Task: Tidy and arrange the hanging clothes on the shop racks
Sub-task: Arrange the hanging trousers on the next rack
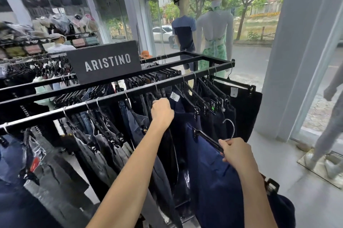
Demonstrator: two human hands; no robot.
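Hanging clothes (104,135) crowd the near rail of the black rack (219,64), dark jeans and trousers packed close from the left edge to the rail's right end. The left hand (162,111) reaches in just below the rail, fingers curled tight into the waistbands of dark trousers. The right hand (235,151), nearer and lower, has its fingers closed round a black clip hanger (207,139) carrying navy trousers (213,181). The hanger's wire hook (230,125) stands free in the air, off the rail and below it. Black clip hangers fill the rail to the right of the left hand.

Right of the rack lies open grey floor (278,163), bounded by a pale pillar (297,51). Grey mannequin legs (326,135) stand at the right edge. An ARISTINO sign (105,61) sits on the rack, left of centre. Beyond the far end, two mannequins (185,33) face the glass.
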